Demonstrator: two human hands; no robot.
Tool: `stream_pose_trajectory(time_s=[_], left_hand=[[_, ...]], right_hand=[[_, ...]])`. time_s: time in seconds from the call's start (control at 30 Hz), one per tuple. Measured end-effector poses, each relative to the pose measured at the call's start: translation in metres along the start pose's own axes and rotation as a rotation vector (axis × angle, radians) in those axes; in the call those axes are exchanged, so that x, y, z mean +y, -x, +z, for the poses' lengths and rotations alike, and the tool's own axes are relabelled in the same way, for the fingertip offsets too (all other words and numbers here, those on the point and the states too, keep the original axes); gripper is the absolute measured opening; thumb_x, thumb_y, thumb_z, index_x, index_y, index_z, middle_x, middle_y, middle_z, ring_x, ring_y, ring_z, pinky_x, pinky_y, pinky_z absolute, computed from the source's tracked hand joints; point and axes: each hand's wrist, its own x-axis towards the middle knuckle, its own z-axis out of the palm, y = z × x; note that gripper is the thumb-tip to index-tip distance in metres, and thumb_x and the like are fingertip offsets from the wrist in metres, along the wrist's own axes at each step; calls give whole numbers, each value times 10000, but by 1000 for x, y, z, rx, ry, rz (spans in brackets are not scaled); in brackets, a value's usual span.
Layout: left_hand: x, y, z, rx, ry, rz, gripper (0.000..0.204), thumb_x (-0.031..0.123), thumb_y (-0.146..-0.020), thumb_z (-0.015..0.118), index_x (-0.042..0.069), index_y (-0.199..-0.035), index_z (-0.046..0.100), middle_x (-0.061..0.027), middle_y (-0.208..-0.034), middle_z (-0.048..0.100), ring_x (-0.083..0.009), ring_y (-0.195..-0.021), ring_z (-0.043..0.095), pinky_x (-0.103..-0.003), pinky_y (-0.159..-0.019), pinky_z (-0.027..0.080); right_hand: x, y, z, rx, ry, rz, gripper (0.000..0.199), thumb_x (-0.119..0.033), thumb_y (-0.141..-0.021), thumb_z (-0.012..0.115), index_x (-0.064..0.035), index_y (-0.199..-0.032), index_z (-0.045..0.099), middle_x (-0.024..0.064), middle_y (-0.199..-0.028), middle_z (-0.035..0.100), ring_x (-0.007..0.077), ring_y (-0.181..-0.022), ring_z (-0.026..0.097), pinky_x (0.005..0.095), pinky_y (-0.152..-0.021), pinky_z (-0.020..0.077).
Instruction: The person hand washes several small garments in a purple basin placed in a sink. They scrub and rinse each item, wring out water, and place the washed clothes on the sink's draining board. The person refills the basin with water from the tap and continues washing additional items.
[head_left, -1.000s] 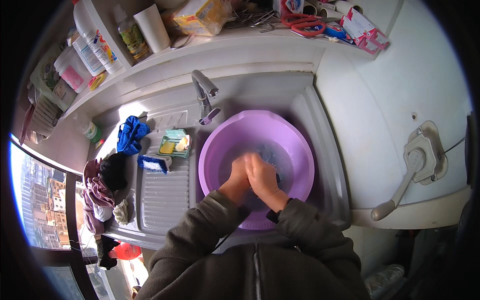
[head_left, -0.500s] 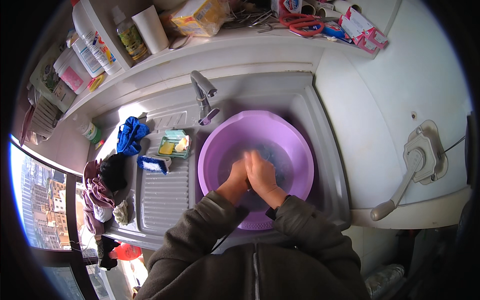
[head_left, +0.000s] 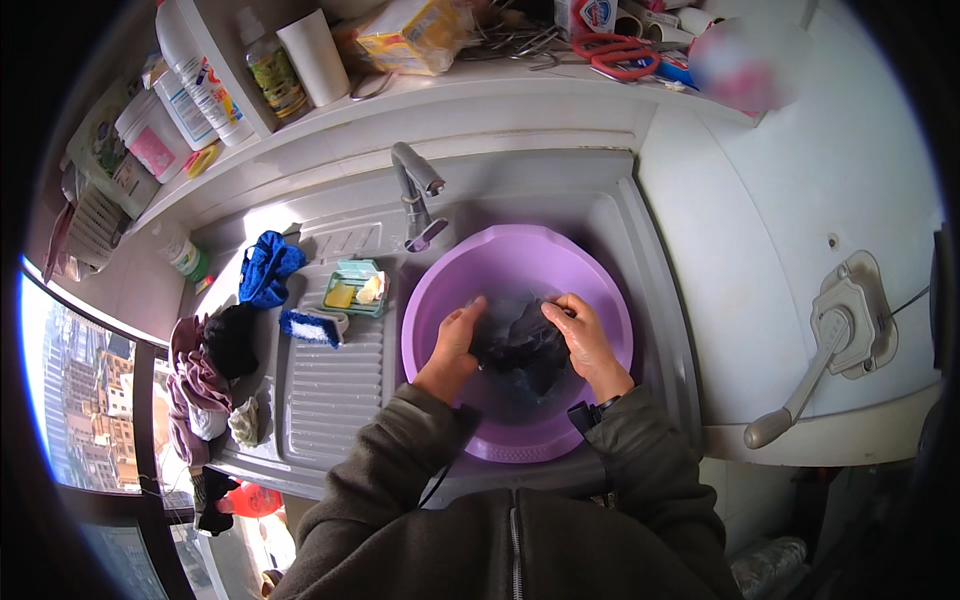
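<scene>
A dark wet cloth [head_left: 528, 345] is spread between my hands, partly under the cloudy water of a purple basin [head_left: 425, 290]. My left hand [head_left: 455, 340] has its fingers closed at the cloth's left side, the thumb pointing up. On the other side, my right hand [head_left: 585, 340] pinches the cloth's upper right edge between thumb and fingers. The lower part of the cloth fades into the water, so its full shape is hidden. The basin stands in a grey sink, with the metal faucet [head_left: 415, 190] at its far left.
On the ribbed drainboard [head_left: 335, 385] left of the basin lie a soap dish [head_left: 357, 288], a scrub brush [head_left: 312, 327], a blue cloth [head_left: 268, 270] and a heap of dark and mauve clothes [head_left: 190, 385]. Bottles, boxes and red-handled scissors [head_left: 615, 55] crowd the shelf above. A crank handle [head_left: 800, 395] juts from the right wall.
My hands were pressed together over the basin; now they have moved apart. The dark cloth shows stretched between them at the water. The whole view has shifted slightly.
</scene>
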Motion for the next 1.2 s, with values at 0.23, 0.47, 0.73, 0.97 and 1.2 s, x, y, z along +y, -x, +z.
stream_pose_trajectory(time_s=[0.23,0.47,0.73,0.97,1.2], left_hand=[[-36,-4,8,-291,-557,614,255,224,-979,621,43,-1159,615,-86,-1003,670,-245,-938,670,-398,-789,553],[-36,10,28,-118,-59,-81,245,228,-1051,507,41,-1092,660,-81,-1040,688,-242,-942,675,-409,-832,564],[-46,2,24,-4,-155,-106,243,239,-989,619,20,-1061,693,-71,-978,688,-219,-852,645,-379,-735,520],[-43,-2,15,-315,-648,220,214,189,-1016,535,28,-967,667,-97,-923,690,-236,-784,642,-394,-705,530],[-46,-6,18,-197,-633,225,194,208,-976,624,22,-990,677,-95,-962,704,-227,-814,661,-397,-709,531]], right_hand=[[-2,25,79,35,695,-631,237,-255,-944,724,-69,-904,583,88,-850,618,270,-744,640,400,-673,521],[9,3,63,264,1035,-540,272,-264,-995,631,-68,-822,556,123,-766,625,384,-700,635,496,-602,509],[8,16,66,258,1063,-301,371,-316,-1035,562,-45,-782,581,149,-796,686,404,-711,673,512,-623,532],[11,10,67,67,1042,-373,338,-324,-1030,566,-46,-838,570,154,-805,681,405,-707,666,508,-609,522],[14,8,67,130,851,-722,301,-281,-1024,590,-48,-836,557,152,-800,669,401,-704,655,496,-612,518]])
